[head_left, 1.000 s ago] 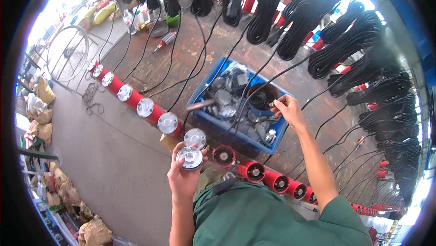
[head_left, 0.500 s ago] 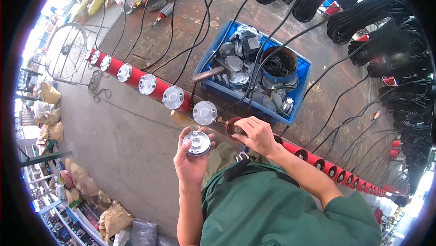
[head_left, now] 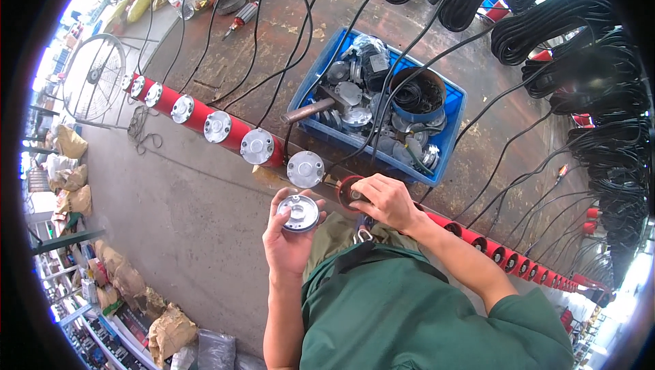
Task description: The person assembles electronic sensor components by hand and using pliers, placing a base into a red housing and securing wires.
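My left hand (head_left: 287, 237) holds a round silver metal end cap (head_left: 300, 214) between thumb and fingers, its recessed side facing up. Beside it, my right hand (head_left: 387, 201) bends its closed fingers into the open end of a red cylinder (head_left: 345, 194) at the bench edge. What those fingertips pinch is hidden by the hand. Just left of that cylinder, a silver cap (head_left: 305, 169) covers the end of the neighbouring one. More red cylinders with silver caps (head_left: 257, 146) run off to the far left. On the right, several red cylinders (head_left: 479, 244) have open ends.
A blue crate (head_left: 402, 173) of metal caps stands on the worn bench (head_left: 273, 25), with a hammer (head_left: 308, 110) across its left side. Black cables trail over the bench to coiled bundles (head_left: 539, 32). A fan (head_left: 95, 76) and paper sacks (head_left: 174, 334) are on the left.
The view has shifted slightly. Both hands keep nearly the same pose, the left still with the end cap and the right still at the red cylinder's opening.
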Demonstrator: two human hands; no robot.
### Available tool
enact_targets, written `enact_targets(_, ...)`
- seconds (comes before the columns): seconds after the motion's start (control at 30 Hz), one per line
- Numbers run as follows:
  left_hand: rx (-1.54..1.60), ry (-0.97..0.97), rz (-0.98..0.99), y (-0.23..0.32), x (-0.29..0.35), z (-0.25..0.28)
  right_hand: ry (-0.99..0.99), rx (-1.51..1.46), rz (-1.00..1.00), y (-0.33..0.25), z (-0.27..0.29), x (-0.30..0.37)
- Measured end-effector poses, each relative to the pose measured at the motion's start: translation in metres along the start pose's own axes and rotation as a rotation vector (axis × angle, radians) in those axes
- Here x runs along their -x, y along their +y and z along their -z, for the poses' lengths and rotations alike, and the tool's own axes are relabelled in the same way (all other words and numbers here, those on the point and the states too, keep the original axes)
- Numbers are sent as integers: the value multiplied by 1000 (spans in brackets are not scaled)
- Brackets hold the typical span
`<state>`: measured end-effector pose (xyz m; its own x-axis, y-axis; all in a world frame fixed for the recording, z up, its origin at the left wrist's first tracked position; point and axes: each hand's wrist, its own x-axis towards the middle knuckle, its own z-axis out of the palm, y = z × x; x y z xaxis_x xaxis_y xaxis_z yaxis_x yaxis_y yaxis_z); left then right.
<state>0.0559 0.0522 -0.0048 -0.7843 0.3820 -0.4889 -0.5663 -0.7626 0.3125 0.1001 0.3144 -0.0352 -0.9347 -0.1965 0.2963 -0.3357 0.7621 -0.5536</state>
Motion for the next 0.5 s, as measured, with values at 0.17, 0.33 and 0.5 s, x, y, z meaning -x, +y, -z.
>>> enact_targets(0.17, -20, -17, 19, -7, -3, -4, -54, 1, -6, -2, 7, -2)
enact_targets(0.33, -67, -53, 27, -22, -1, -6, 60, 4, -57, -20, 24, -6)
enact_targets(0.5, -138, -47, 29, -43, 10, -15, 69, -3, 63, -59, 36, -3)
